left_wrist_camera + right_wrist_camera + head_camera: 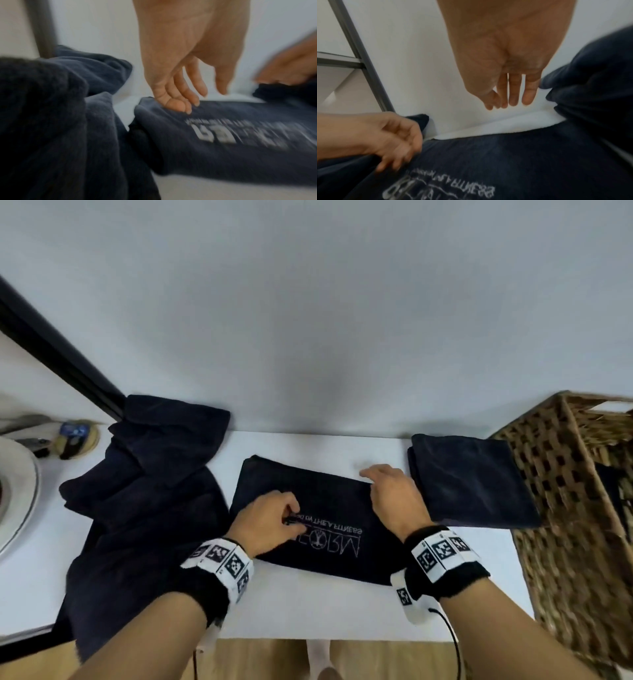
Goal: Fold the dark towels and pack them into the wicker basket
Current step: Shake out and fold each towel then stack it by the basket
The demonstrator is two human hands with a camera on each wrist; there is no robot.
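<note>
A folded dark towel with white print (329,508) lies in the middle of the white table (308,604). My left hand (274,522) rests on its left part, and in the left wrist view its loosely bent fingertips (187,106) touch the towel (223,148) near the far left corner without gripping it. My right hand (387,487) hovers at the towel's far right corner, with straight fingers (513,94) holding nothing. A second folded dark towel (469,481) lies to the right, next to the wicker basket (565,491). Several unfolded dark towels (144,491) are heaped on the left.
The wall rises right behind the table. A black frame bar (58,350) slants down at the far left. A white basin (17,491) and a small round item (75,436) sit left of the heap. The table's front edge (342,637) runs just below my wrists.
</note>
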